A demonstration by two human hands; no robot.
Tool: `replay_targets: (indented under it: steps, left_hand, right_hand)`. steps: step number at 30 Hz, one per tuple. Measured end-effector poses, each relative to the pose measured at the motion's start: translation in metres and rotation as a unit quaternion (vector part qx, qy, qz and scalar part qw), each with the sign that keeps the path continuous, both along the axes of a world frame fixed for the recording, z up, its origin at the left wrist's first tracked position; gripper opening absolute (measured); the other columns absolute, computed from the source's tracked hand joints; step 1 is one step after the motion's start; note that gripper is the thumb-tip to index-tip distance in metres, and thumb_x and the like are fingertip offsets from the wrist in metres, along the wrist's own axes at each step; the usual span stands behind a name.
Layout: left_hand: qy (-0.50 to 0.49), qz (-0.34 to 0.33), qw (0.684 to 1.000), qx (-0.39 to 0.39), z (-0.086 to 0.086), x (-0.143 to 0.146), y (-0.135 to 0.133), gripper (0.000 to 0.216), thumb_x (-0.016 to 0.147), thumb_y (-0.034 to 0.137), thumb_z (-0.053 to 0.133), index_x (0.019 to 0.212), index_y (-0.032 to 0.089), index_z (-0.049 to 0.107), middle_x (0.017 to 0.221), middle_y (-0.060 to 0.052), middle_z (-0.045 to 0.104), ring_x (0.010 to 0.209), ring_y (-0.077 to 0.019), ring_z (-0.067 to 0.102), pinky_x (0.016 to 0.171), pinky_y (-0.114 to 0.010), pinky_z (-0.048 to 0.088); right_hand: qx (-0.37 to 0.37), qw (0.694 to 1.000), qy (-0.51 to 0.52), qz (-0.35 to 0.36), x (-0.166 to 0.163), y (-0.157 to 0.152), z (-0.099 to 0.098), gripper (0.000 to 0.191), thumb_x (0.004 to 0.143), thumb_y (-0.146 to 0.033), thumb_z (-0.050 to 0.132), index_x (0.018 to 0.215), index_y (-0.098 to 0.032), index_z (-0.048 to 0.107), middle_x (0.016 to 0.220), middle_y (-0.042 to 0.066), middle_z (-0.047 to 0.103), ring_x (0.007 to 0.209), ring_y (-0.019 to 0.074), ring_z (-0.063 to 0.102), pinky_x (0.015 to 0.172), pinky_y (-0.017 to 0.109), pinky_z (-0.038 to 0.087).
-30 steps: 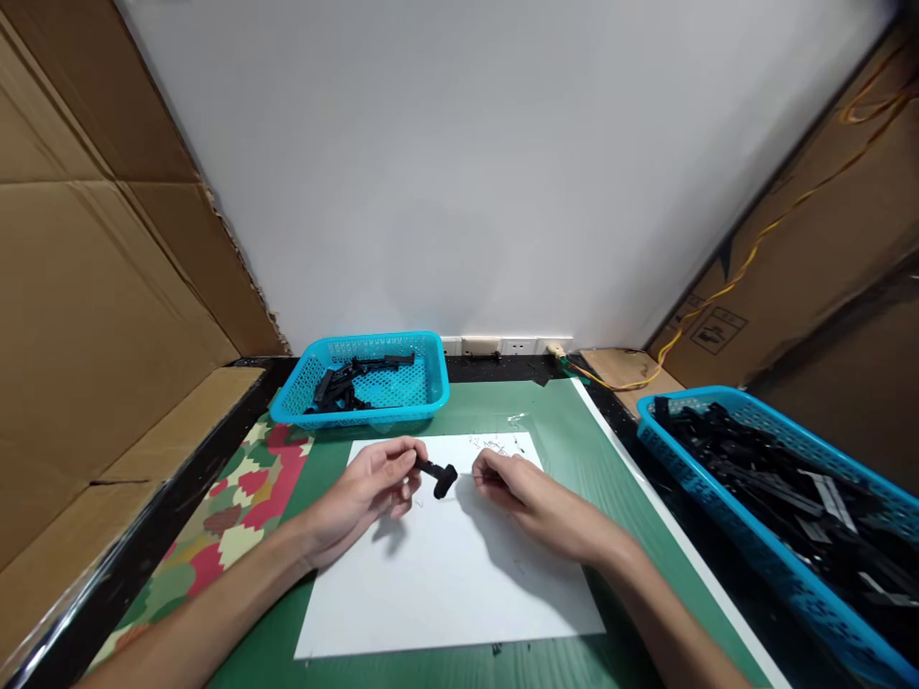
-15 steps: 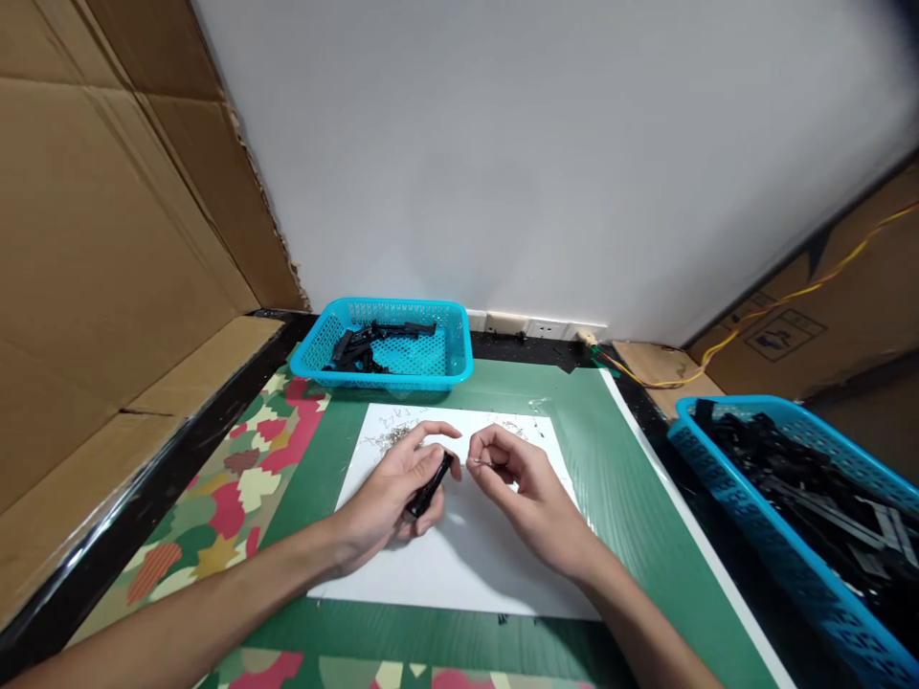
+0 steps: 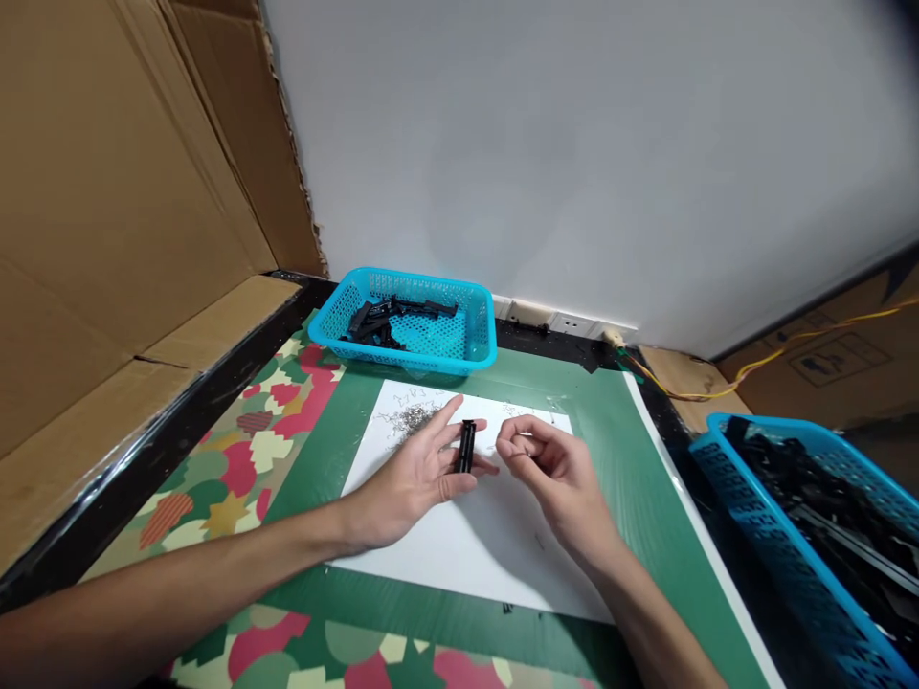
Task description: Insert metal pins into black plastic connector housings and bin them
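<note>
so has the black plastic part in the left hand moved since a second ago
Yes: the black plastic part has turned, from lying along the far edge of the white paper sheet to pointing at it.

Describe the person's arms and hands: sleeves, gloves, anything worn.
Both forearms are bare as far as the picture shows, with no sleeves or cuffs in view. The left hand and the right hand wear no gloves. No watch, bracelet or ring shows on either, and there are no visible markings.
</note>
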State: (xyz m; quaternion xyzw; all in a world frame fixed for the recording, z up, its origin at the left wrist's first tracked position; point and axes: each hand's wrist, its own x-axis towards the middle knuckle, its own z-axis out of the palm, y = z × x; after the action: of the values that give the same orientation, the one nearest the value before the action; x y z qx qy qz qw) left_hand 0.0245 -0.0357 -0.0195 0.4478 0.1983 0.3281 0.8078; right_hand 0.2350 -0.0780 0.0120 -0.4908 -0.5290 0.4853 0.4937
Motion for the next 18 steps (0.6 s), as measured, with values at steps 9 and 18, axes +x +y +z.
replay_targets:
  steps: [9,18]
  left_hand:
    - [0.079,0.064,0.994,0.028,0.000,0.001,0.004,0.083,0.075,0.030,0.101,0.149,0.014,0.067,0.109,-0.014,0.085,0.097,-0.0247,0.081,0.086,-0.030,0.061]
    - [0.084,0.096,0.991,0.035,0.007,-0.002,0.003,0.047,0.062,0.026,0.107,0.103,0.015,0.088,0.098,-0.010,0.087,0.092,-0.0239,0.083,0.080,-0.025,0.065]
  right_hand:
    - [0.065,0.994,-0.079,-0.025,-0.006,-0.011,0.003,0.019,0.103,-0.035,0.071,0.093,-0.020,0.070,0.067,-0.006,0.041,0.060,0.0114,0.036,0.054,0.026,0.027]
    - [0.204,0.951,-0.233,-0.006,-0.016,-0.022,0.003,0.007,0.105,-0.018,0.063,0.102,-0.023,0.067,0.064,-0.007,0.045,0.054,0.0110,0.040,0.051,0.025,0.031]
